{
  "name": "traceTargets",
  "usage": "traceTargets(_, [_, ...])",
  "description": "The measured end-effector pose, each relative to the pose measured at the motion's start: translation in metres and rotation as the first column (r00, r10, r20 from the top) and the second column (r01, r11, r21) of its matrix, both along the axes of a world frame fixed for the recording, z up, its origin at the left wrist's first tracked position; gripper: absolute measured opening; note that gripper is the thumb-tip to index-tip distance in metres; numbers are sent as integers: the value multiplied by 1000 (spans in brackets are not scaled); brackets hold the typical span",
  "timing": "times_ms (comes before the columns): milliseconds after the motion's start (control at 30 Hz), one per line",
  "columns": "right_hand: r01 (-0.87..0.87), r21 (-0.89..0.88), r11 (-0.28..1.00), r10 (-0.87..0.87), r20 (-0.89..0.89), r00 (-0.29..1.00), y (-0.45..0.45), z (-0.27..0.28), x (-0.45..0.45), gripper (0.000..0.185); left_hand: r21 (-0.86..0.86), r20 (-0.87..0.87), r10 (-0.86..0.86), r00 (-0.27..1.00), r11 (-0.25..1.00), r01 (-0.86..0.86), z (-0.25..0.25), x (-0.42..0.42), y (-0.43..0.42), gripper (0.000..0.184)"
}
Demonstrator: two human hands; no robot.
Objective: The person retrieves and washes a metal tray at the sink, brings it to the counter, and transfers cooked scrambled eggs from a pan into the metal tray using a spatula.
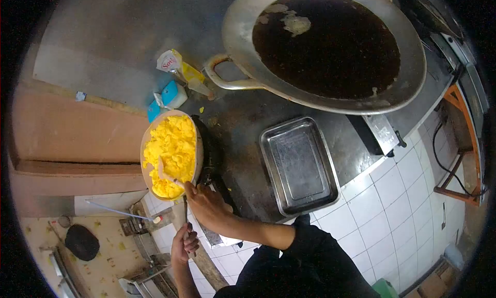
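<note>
Yellow scrambled eggs (173, 143) fill much of a light-coloured frying pan (146, 180) on the left. My left hand (185, 244) is closed around the pan's handle (185, 207), below the pan. My right hand (205, 205) grips a spatula (168, 172) near the pan's lower rim. The spatula's pale head rests among the eggs, partly covered by them. Beneath the pan, the burner is mostly hidden.
A large wok (413, 86) of dark oil stands at the upper right. An oblong metal tray (297, 161) lies below it. Blue-topped containers (173, 94) and a yellow-and-white packet (178, 65) sit beyond the pan. White floor tiles (382, 210) show at right.
</note>
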State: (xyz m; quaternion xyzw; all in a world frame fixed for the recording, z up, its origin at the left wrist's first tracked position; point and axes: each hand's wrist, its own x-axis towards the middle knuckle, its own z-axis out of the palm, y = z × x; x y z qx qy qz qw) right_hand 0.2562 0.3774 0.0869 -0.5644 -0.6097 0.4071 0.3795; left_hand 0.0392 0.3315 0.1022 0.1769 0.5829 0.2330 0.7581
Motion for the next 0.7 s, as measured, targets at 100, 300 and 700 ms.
traceTargets(100, [70, 278, 958, -88, 53, 995, -6, -12, 17, 41, -45, -13, 29, 1000, 999, -29, 3, 2, 1, 27])
traceTargets(300, [148, -249, 957, -112, 153, 982, 71, -21, 141, 20, -147, -46, 83, 995, 985, -89, 3, 0, 1, 27])
traceTargets(700, [-223, 221, 950, 34, 633, 774, 328, -232, 72, 26, -330, -166, 287, 943, 885, -327, -6, -29, -7, 30])
